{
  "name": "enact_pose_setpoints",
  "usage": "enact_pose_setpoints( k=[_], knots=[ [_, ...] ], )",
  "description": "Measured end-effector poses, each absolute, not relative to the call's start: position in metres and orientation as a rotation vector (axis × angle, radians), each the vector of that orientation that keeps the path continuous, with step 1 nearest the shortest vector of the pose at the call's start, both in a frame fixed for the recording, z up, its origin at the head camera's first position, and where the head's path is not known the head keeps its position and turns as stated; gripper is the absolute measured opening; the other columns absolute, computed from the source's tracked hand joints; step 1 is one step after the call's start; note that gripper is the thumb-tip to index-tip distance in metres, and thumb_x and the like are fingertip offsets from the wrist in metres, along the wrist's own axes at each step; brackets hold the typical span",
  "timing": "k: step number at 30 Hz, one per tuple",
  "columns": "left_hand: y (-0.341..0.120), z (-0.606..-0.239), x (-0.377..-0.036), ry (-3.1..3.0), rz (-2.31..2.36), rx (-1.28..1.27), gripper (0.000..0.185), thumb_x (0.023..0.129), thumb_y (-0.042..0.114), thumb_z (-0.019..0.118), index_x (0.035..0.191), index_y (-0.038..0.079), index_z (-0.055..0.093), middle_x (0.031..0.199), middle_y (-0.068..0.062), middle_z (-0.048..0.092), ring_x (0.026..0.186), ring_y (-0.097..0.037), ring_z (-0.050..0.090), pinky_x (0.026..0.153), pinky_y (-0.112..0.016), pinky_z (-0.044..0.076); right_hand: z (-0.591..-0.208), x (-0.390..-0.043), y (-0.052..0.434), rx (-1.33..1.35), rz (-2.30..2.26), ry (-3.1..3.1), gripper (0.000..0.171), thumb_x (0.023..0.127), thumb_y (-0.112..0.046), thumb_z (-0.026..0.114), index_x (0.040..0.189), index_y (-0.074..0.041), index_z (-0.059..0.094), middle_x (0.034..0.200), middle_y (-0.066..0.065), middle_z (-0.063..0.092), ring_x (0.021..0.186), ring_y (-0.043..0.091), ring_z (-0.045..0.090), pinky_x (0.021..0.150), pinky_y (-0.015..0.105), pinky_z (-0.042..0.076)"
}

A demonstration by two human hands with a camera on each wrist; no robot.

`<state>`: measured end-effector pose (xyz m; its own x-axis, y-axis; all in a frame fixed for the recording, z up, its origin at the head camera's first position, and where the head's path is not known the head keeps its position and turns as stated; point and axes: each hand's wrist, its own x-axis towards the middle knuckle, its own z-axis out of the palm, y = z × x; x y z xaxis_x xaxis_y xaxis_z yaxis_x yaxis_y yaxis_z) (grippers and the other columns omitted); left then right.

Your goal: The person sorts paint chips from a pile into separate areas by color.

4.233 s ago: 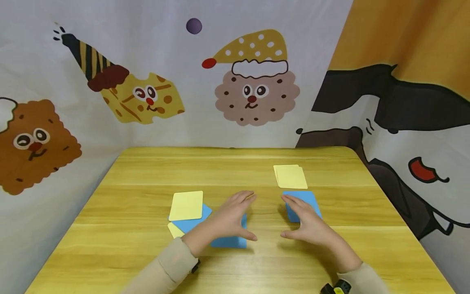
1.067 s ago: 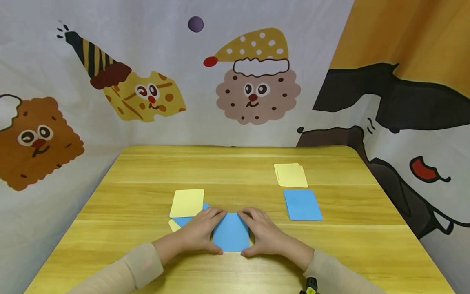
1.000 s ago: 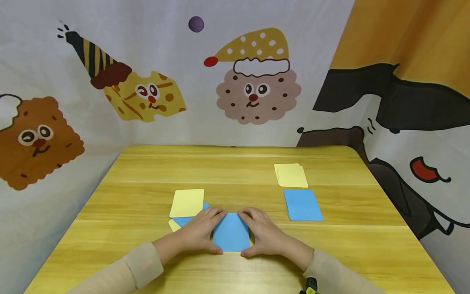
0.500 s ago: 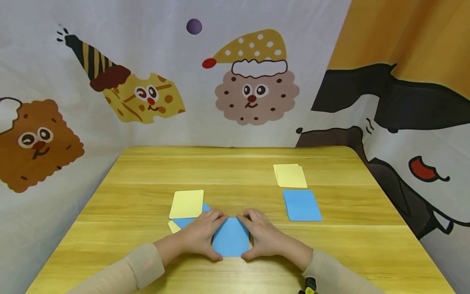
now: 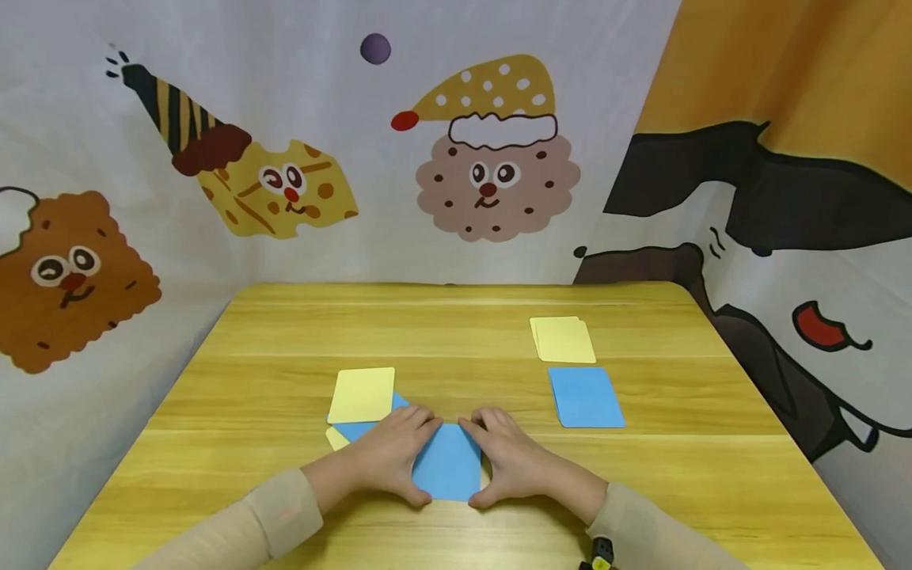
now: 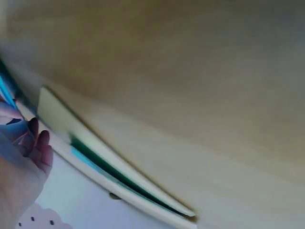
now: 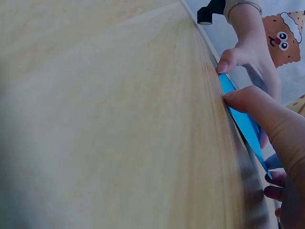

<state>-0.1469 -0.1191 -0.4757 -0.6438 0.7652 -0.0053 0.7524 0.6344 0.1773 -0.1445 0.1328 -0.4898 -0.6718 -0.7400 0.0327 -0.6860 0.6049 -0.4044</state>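
Observation:
A blue square card (image 5: 447,463) lies at the near middle of the table, between my two hands. My left hand (image 5: 392,453) holds its left side, thumb at the near corner and fingertips at the far corner. Mirroring that, my right hand (image 5: 509,457) holds the right side. A pale yellow sliver shows along the card's right edge. The right wrist view catches the blue card (image 7: 245,126) nearly edge-on, with both thumbs at its near edge. Just beyond my left hand, a yellow card (image 5: 362,394) overlaps a blue card (image 5: 352,431); another yellow corner (image 5: 336,438) peeks out below.
Toward the right of the wooden table (image 5: 456,340), a small stack of yellow cards (image 5: 564,340) lies behind a blue stack (image 5: 587,397). A cartoon-printed cloth (image 5: 299,63) hangs behind and beside the table.
My hands, apart and hovering 4.2 s ago, have come in to both sides of the middle blue card. Over the last second that card has slid slightly toward me.

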Motion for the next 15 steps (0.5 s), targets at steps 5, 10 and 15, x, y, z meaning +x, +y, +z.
enact_pose_setpoints(
  k=[5, 10, 15],
  knots=[
    [-0.1144, -0.4724, -0.147, 2.778, 0.136, 1.332, 0.107, 0.061, 0.072, 0.066, 0.136, -0.003, 0.047, 0.123, -0.006, 0.049, 0.115, -0.02, 0.042, 0.1, -0.036, 0.036, -0.4886, -0.1444, 0.1331, -1.215, -0.582, 2.686, 0.111, 0.063, -0.061, 0.078, 0.146, 0.0, 0.036, 0.126, 0.004, 0.039, 0.121, 0.02, 0.033, 0.104, 0.042, 0.031],
    [-0.1144, -0.4746, -0.1459, 2.788, 0.122, 1.33, 0.107, 0.062, 0.072, 0.065, 0.136, -0.003, 0.047, 0.123, -0.007, 0.048, 0.115, -0.02, 0.041, 0.098, -0.036, 0.037, -0.4889, -0.1442, 0.1338, -1.219, -0.57, 2.688, 0.114, 0.062, -0.065, 0.077, 0.146, 0.0, 0.035, 0.129, 0.005, 0.039, 0.122, 0.021, 0.032, 0.106, 0.042, 0.029],
    [-0.1147, -0.4751, -0.145, 2.791, 0.165, 1.289, 0.106, 0.062, 0.071, 0.065, 0.137, -0.002, 0.046, 0.125, -0.007, 0.048, 0.116, -0.02, 0.041, 0.098, -0.036, 0.037, -0.4899, -0.144, 0.1341, -1.201, -0.559, 2.698, 0.116, 0.061, -0.069, 0.075, 0.147, -0.001, 0.035, 0.133, 0.006, 0.038, 0.125, 0.022, 0.032, 0.108, 0.044, 0.027]
  ],
)
